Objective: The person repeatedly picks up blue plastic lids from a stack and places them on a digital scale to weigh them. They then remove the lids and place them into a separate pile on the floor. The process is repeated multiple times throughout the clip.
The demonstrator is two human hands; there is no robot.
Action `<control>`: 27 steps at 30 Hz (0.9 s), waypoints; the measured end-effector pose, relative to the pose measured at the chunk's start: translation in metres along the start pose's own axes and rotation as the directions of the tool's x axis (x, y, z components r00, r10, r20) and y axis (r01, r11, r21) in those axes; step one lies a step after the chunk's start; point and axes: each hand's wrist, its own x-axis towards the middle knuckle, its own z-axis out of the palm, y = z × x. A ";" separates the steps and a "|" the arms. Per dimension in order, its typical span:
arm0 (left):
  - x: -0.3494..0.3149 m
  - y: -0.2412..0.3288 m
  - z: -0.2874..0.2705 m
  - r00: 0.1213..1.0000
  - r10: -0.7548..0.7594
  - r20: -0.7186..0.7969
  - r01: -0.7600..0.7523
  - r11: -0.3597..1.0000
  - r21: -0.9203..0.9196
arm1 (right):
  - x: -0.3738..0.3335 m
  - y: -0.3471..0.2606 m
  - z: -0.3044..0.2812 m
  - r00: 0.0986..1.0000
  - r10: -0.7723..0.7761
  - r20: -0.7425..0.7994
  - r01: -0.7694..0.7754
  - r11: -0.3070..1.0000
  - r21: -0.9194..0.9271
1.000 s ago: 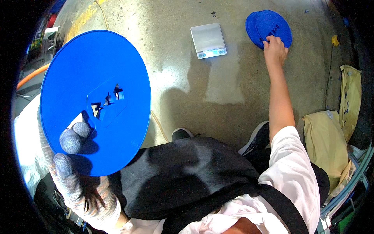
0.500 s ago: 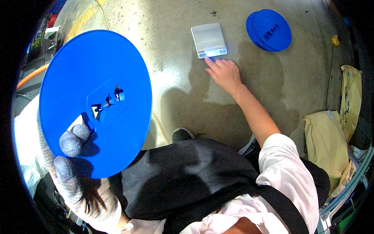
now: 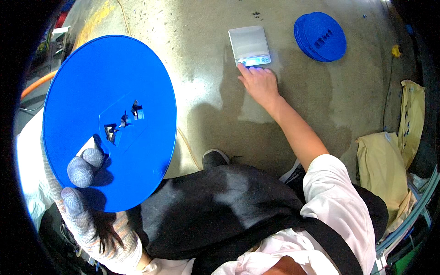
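The gloved left hand (image 3: 79, 208) is gripping a big blue disc (image 3: 112, 103), which is blocking the floor (image 3: 293, 114) behind it. The bare right hand (image 3: 261, 86) is holding nothing, its index finger touching the scale's (image 3: 249, 42) front edge. Stacked blue discs (image 3: 325, 34) are lying beside the scale, tan bags (image 3: 384, 165) slumping farther right, an orange hose (image 3: 39, 85) curving at left.

Head view: head-worn fisheye, left of two, upright, facing down. Landmark: scale (image 3: 250, 45), on floor (image 3: 206, 105) beyond the black-clad lap (image 3: 215, 201). Lap at middle range, near side of scale. White shirt front (image 3: 259, 252) nearest lens, well apart from scale.
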 end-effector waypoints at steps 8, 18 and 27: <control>0.000 -0.001 0.002 0.994 0.007 -0.107 -0.003 0.999 0.041 | 0.001 -0.004 0.001 0.997 0.047 0.054 -0.046 0.999 -0.026; 0.002 -0.003 0.006 0.998 0.013 -0.067 -0.009 0.998 0.063 | -0.001 -0.011 -0.005 0.993 0.059 0.098 -0.055 0.997 -0.046; 0.005 -0.003 0.008 0.998 0.008 -0.057 -0.004 0.998 0.064 | 0.000 -0.012 -0.006 0.990 0.077 0.121 -0.074 0.997 -0.026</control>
